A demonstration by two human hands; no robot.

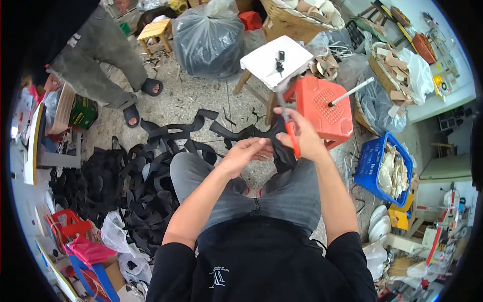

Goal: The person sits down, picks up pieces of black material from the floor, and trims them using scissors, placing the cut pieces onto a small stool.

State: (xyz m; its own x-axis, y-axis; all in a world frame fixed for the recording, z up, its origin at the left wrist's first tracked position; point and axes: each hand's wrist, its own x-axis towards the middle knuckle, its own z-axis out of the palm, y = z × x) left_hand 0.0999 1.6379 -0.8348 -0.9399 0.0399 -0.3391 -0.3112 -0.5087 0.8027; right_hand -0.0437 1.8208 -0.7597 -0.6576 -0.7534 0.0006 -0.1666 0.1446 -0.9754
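Observation:
My right hand [306, 140] is closed round red-handled scissors [290, 135], whose blades point away from me and look blurred. Against that same hand hangs a folded black strip [285, 158], above the gap between my knees. My left hand [247, 157] is to its left, with thumb and fingers pinched at the edge of the black material. From there a long black strap [201, 118] trails to the floor on the left. It runs toward a big heap of black straps [136, 171] beside my left leg.
A red plastic stool [317, 95] with a white tube [352, 91] on it stands ahead right. Beside it, a white-topped stool [261, 58] carries keys [279, 65]. A blue basket [370, 166] is at right. Another person's legs [100, 65] and a stuffed plastic bag [209, 45] are ahead.

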